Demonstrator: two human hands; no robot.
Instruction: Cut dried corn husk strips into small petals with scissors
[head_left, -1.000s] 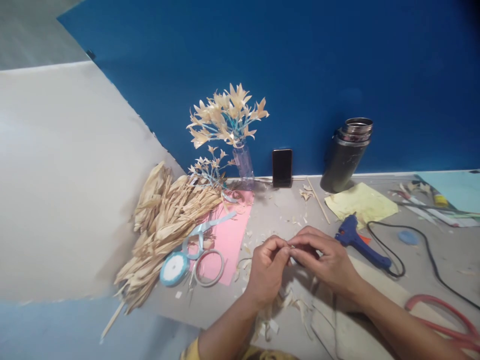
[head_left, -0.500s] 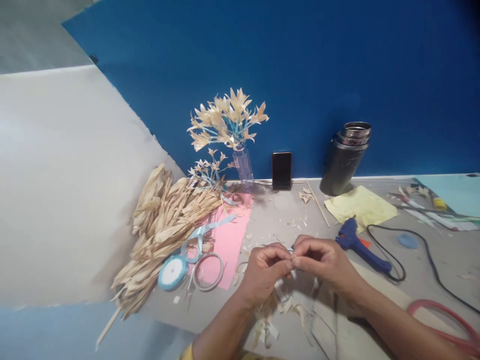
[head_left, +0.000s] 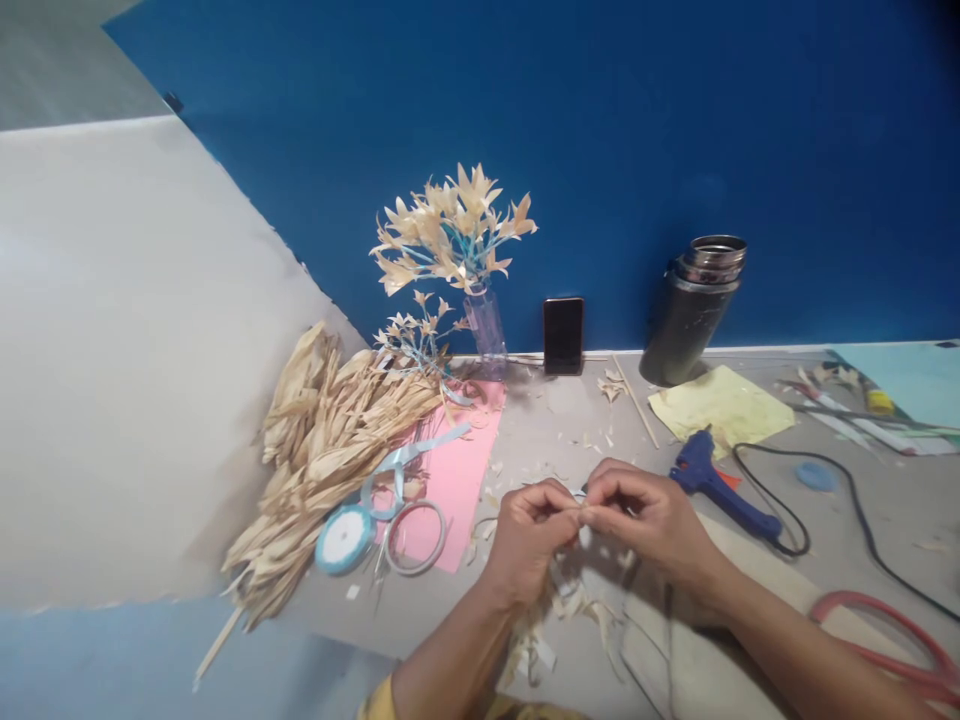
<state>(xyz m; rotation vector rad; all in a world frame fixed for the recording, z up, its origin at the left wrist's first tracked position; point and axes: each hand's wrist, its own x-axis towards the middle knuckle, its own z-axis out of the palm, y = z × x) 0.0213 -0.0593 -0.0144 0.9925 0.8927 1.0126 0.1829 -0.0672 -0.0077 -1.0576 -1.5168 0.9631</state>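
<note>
My left hand [head_left: 529, 540] and my right hand [head_left: 651, 522] meet fingertip to fingertip over the grey table [head_left: 555, 430], both pinched shut on a small pale piece [head_left: 583, 533] too tiny to name. Cut husk scraps [head_left: 559, 610] lie just below my hands. A blue glue gun [head_left: 716, 485] rests right of my right hand. A pile of dried corn husks [head_left: 326, 450] lies to the left, next to a blue ribbon spool [head_left: 343, 537] and a tape ring [head_left: 417, 537] on pink paper [head_left: 454, 480].
A vase of husk flowers [head_left: 457, 240], a phone [head_left: 563, 335] and a metal flask [head_left: 694, 310] stand against the blue wall. Yellow paper [head_left: 724, 405], a black cord [head_left: 847, 490], red scissors handles [head_left: 892, 640] and cardboard [head_left: 697, 650] lie on the right.
My hands stay together in about the same spot, fingers shifting slightly on the small piece; the view has wobbled a little.
</note>
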